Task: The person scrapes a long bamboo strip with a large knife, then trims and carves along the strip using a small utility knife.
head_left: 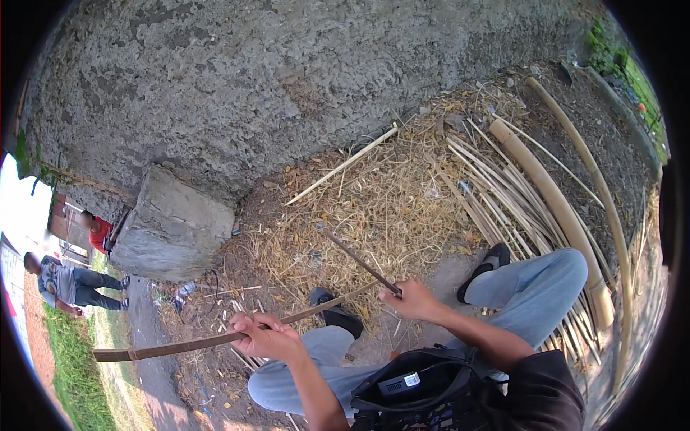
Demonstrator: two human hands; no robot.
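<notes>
My left hand (pixel 267 337) is closed round a long flat bamboo strip (pixel 172 348), brown and jointed, slanting up to the right in front of my knees. My right hand (pixel 417 300) grips a long, narrow, dark-bladed knife (pixel 352 253) pointing up and to the left. The knife's lower end sits by the tip of the strip; whether they touch I cannot tell. Beneath both hands lies a heap of pale, curled bamboo shavings (pixel 366 215). My legs in blue jeans are bent apart on either side.
Split bamboo strips (pixel 496 179) lie in a bundle at the right, beside a thick bamboo pole (pixel 546 183) and a curved pole (pixel 586 154). A concrete block (pixel 172 223) stands against the rough wall (pixel 273 79). Two people, one in a red shirt (pixel 99 233), are at the far left.
</notes>
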